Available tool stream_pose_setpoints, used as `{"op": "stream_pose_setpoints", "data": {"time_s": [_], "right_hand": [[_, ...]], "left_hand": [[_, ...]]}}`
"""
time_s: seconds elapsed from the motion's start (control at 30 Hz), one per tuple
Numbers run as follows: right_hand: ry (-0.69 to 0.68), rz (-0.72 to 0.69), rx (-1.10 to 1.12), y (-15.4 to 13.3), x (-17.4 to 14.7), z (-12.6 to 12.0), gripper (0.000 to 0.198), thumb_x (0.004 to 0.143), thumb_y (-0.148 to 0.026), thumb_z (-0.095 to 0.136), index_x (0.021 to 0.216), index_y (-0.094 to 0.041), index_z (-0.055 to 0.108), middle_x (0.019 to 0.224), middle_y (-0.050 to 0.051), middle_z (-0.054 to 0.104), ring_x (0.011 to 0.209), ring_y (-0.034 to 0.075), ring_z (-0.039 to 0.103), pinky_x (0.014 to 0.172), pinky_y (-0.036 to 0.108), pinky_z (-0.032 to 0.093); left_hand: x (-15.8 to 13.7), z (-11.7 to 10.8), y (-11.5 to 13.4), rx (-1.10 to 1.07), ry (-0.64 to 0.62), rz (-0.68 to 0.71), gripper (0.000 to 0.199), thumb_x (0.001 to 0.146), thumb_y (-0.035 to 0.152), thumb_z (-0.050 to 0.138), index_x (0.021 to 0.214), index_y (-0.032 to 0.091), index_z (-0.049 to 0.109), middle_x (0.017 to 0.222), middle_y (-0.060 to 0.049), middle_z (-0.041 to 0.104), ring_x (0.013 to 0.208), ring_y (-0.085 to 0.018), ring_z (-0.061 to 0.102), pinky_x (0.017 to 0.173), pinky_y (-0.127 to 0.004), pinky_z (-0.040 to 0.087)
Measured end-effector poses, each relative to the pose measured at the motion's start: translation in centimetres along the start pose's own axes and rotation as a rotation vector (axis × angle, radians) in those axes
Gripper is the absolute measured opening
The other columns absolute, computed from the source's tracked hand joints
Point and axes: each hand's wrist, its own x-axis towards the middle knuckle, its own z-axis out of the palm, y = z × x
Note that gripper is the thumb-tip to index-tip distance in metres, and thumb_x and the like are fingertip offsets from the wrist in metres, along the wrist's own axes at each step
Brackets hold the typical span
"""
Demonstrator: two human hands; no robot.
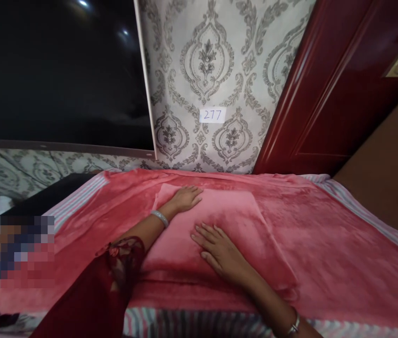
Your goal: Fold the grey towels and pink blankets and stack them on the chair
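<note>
A folded pink plush blanket [241, 211] lies in a flat, roughly square stack in front of me. My left hand [187, 198] rests palm down on its far left part, fingers stretched toward the right. Nearer the middle, my right hand [218, 249] lies flat on the same blanket with its fingers spread. Neither hand grips anything. Darker patches show in the pile around my right hand. Beneath the stack spreads a larger red-pink plush cover [343, 244] with a striped edge [192, 321].
A large black screen [58, 75] stands at the back left. Patterned wallpaper [206, 61] carries a paper label [213, 115] reading 277. A dark red door [325, 94] and a brown cardboard box [385, 169] are on the right. A blurred patch covers the left edge.
</note>
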Motion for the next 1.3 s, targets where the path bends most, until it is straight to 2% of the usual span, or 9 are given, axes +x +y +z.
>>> {"op": "stream_pose_setpoints", "data": {"time_s": [0.17, 0.33, 0.47, 0.57, 0.73, 1.03, 1.17, 1.23, 1.3], "right_hand": [[-0.022, -0.013, 0.02, -1.2, 0.6, -1.7, 0.048, 0.103, -0.034, 0.043, 0.149, -0.024, 0.049, 0.159, 0.008, 0.041, 0.149, 0.025, 0.033, 0.122, 0.052, 0.026], [-0.016, -0.2, 0.112, -4.9, 3.8, -2.1, 0.043, 0.103, -0.033, 0.043, 0.142, -0.025, 0.058, 0.145, 0.008, 0.058, 0.136, 0.021, 0.051, 0.116, 0.041, 0.036], [-0.061, -0.317, 0.092, -6.3, 5.9, 0.3, 0.048, 0.104, -0.039, 0.043, 0.149, -0.026, 0.05, 0.157, 0.006, 0.045, 0.147, 0.021, 0.035, 0.123, 0.043, 0.024], [-0.105, -0.326, 0.079, -5.9, 6.1, 1.9, 0.052, 0.105, -0.042, 0.038, 0.155, -0.028, 0.038, 0.166, 0.004, 0.027, 0.154, 0.02, 0.017, 0.126, 0.047, 0.012], [-0.124, -0.308, 0.096, -5.4, 5.8, 2.2, 0.053, 0.105, -0.042, 0.038, 0.157, -0.03, 0.034, 0.167, 0.001, 0.024, 0.155, 0.02, 0.012, 0.127, 0.048, 0.01], [-0.114, -0.274, 0.162, -5.5, 5.8, 2.1, 0.052, 0.106, -0.043, 0.036, 0.156, -0.03, 0.035, 0.167, -0.001, 0.021, 0.155, 0.017, 0.01, 0.127, 0.044, 0.004], [-0.104, -0.282, 0.193, -5.4, 6.0, 1.9, 0.051, 0.106, -0.041, 0.039, 0.155, -0.028, 0.037, 0.166, 0.001, 0.024, 0.155, 0.017, 0.014, 0.127, 0.044, 0.004], [-0.091, -0.282, 0.198, -5.5, 6.3, 1.8, 0.051, 0.106, -0.041, 0.04, 0.154, -0.028, 0.039, 0.165, 0.002, 0.027, 0.154, 0.017, 0.016, 0.127, 0.044, 0.006], [-0.076, -0.285, 0.205, -5.6, 6.4, 1.7, 0.05, 0.105, -0.041, 0.043, 0.153, -0.027, 0.043, 0.164, 0.002, 0.031, 0.154, 0.017, 0.019, 0.127, 0.044, 0.008]], "left_hand": [[-2.6, -1.7, 1.0, -0.077, 0.0, 0.072, 0.054, 0.101, 0.043, 0.032, 0.143, 0.018, 0.055, 0.153, -0.01, 0.051, 0.143, -0.022, 0.044, 0.122, -0.038, 0.029], [-6.7, -3.0, 2.5, -0.307, -0.068, 0.204, 0.062, 0.103, 0.052, 0.022, 0.146, 0.019, 0.052, 0.153, -0.007, 0.052, 0.141, -0.019, 0.048, 0.12, -0.034, 0.033], [-8.0, -2.8, 1.6, -0.137, -0.135, 0.126, 0.061, 0.102, 0.055, 0.027, 0.152, 0.025, 0.044, 0.161, -0.007, 0.039, 0.151, -0.025, 0.032, 0.125, -0.049, 0.018], [-7.5, -2.1, -0.1, 0.053, -0.122, 0.007, 0.063, 0.099, 0.057, 0.038, 0.155, 0.028, 0.04, 0.166, -0.008, 0.029, 0.154, -0.034, 0.018, 0.123, -0.06, 0.007], [-5.0, -1.7, -3.0, 0.046, -0.174, -0.114, 0.068, 0.097, 0.063, 0.036, 0.157, 0.033, 0.033, 0.167, -0.007, 0.027, 0.153, -0.038, 0.02, 0.121, -0.063, 0.009], [-2.5, -2.2, -7.4, -0.003, -0.202, -0.184, 0.071, 0.099, 0.06, 0.022, 0.151, 0.018, 0.045, 0.158, -0.009, 0.044, 0.149, -0.022, 0.036, 0.123, -0.036, 0.021], [-2.3, -1.9, -7.2, 0.101, -0.169, -0.246, 0.068, 0.1, 0.058, 0.022, 0.15, 0.019, 0.046, 0.16, -0.012, 0.042, 0.15, -0.029, 0.032, 0.122, -0.053, 0.021], [-2.3, -2.5, -6.7, 0.172, -0.123, -0.257, 0.066, 0.1, 0.055, 0.026, 0.15, 0.016, 0.046, 0.159, -0.017, 0.041, 0.149, -0.035, 0.032, 0.12, -0.063, 0.016], [-2.3, -3.5, -5.8, 0.24, -0.075, -0.232, 0.065, 0.099, 0.05, 0.032, 0.149, 0.01, 0.046, 0.158, -0.023, 0.04, 0.149, -0.038, 0.031, 0.12, -0.066, 0.009]]}}
